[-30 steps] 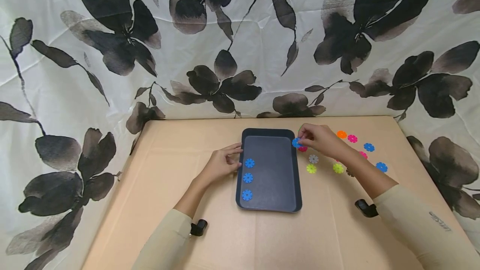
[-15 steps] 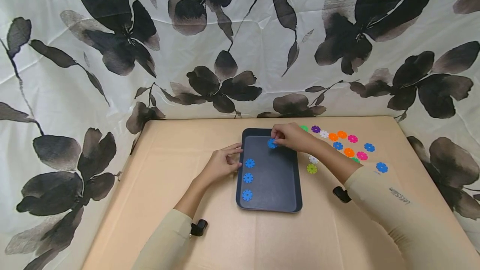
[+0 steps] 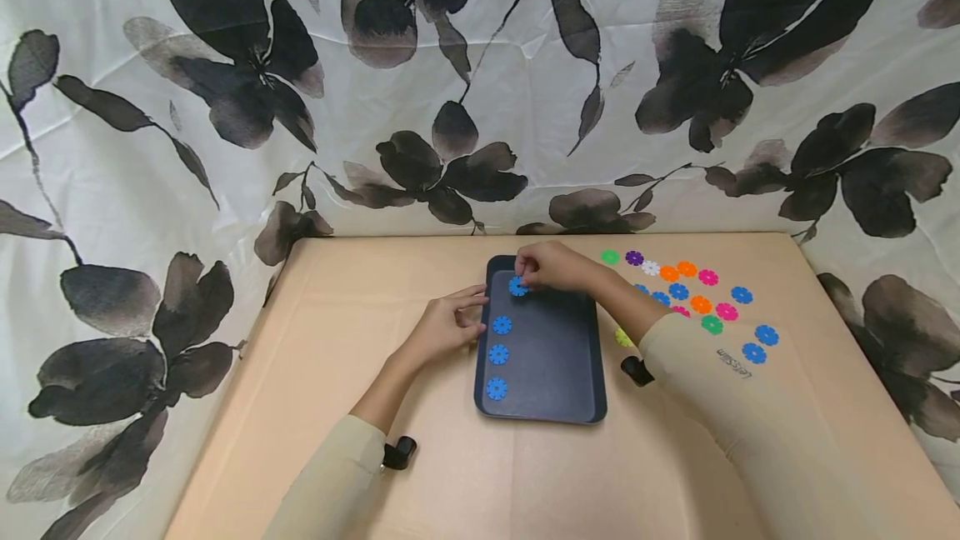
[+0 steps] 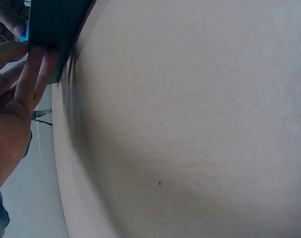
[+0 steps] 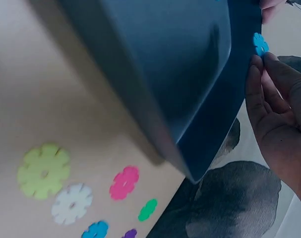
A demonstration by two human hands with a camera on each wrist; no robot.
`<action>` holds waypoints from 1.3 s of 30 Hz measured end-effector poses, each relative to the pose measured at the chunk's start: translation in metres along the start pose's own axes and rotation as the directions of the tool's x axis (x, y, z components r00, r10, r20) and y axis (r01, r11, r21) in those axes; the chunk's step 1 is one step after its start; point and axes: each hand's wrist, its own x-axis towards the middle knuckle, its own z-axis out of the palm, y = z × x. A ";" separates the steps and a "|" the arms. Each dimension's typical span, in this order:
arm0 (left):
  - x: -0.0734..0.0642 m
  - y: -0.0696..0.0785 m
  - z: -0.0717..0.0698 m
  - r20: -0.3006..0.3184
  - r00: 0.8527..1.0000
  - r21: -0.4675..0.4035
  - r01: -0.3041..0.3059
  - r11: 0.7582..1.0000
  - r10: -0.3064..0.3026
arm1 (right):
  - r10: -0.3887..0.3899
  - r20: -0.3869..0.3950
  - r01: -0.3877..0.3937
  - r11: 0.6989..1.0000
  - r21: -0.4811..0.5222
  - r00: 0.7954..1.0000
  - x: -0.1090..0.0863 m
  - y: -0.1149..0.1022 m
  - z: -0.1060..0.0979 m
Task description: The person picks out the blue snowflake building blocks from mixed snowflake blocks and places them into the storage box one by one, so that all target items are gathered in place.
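A dark grey rectangular tray (image 3: 555, 365) lies on the table. My right hand (image 3: 558, 265) is over its far left part and pinches a blue notched plastic disc (image 3: 517, 286) between thumb and fingertips. The right wrist view shows the same blue disc (image 5: 260, 44) sticking out past the fingertips. Along the tray's left side lie three more blue discs, the nearest to me being this blue disc (image 3: 497, 388). My left hand (image 3: 438, 327) rests its fingers against the tray's left edge. In the left wrist view those fingers (image 4: 30, 82) look extended against the tray's outer wall.
To the tray's right, notched discs in several colours are scattered on the table (image 3: 450, 482), among them a purple disc (image 3: 634, 258), a green disc (image 3: 712, 325) and a blue disc (image 3: 767, 335). My right forearm covers some. A floral cloth (image 3: 300, 107) hangs behind the table.
My right hand has carried the blue disc leftward, from the tray's right edge across to its far left part. My left hand has stayed at the tray's left edge.
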 end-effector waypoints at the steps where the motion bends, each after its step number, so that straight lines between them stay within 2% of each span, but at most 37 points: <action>1: 0.000 0.001 0.000 0.000 1.000 -0.001 0.002 1.000 -0.002 | 0.002 0.009 -0.002 1.000 0.006 1.000 0.003 -0.001 0.001; 9: -0.001 0.001 0.000 -0.008 1.000 -0.006 0.020 1.000 -0.020 | 0.025 0.035 -0.026 0.999 0.033 0.999 0.021 -0.001 0.012; 16: 0.000 0.000 -0.001 -0.008 1.000 -0.005 0.005 1.000 -0.005 | 0.064 0.061 -0.067 0.997 0.049 0.996 0.030 0.003 0.022; 30: 0.000 0.003 0.000 0.003 1.000 0.014 0.005 1.000 -0.006 | 0.164 0.043 -0.165 0.986 0.006 0.985 0.032 0.004 0.039; 39: 0.001 0.003 0.000 -0.008 1.000 0.023 0.010 1.000 -0.010 | 0.158 0.016 -0.158 0.987 -0.039 0.987 0.032 0.001 0.041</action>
